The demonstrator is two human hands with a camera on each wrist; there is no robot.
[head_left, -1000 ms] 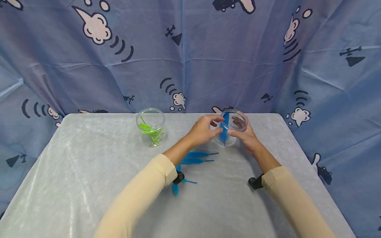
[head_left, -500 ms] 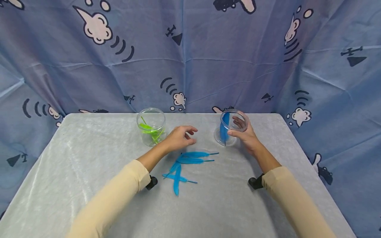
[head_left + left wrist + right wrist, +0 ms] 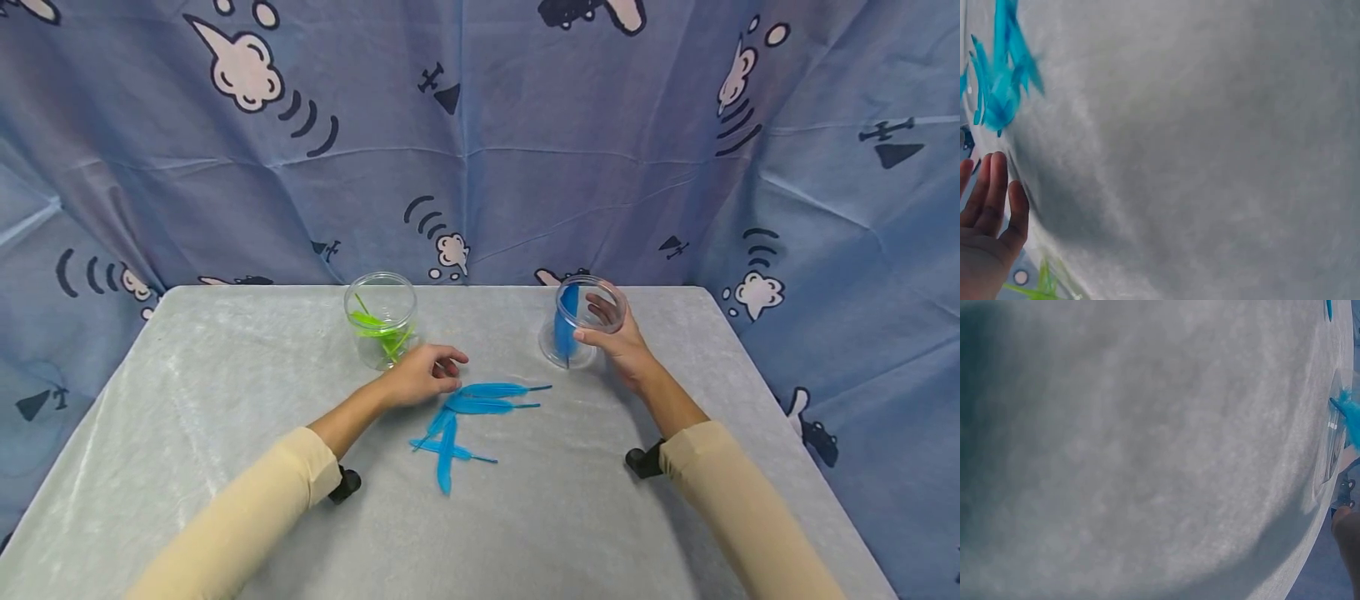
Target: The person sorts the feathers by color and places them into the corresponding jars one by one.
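Observation:
My left hand (image 3: 422, 377), its fingers loosely bent and holding nothing, is just left of several blue feathers (image 3: 480, 406) on the table. In the left wrist view, the relaxed left hand (image 3: 988, 234) points toward the feathers (image 3: 1002, 100). On the right, my right hand (image 3: 628, 346) grips a clear jar (image 3: 549, 347), thumb in front and fingers behind the wall. A blue feather (image 3: 566, 329) stands upright inside it. The right wrist view catches only part of this jar with the blue feather (image 3: 1350, 415) at its edge.
A second clear jar (image 3: 412, 321) with lime-green feathers (image 3: 384, 337) stands behind my left hand. A pale grey cloth (image 3: 225, 400) covers the table. A blue patterned curtain (image 3: 510, 208) hangs along the far edge and both sides.
My left hand has drawn away from the right jar, moving left and toward me to the left end of the loose feathers. The right hand and its jar have stayed in place.

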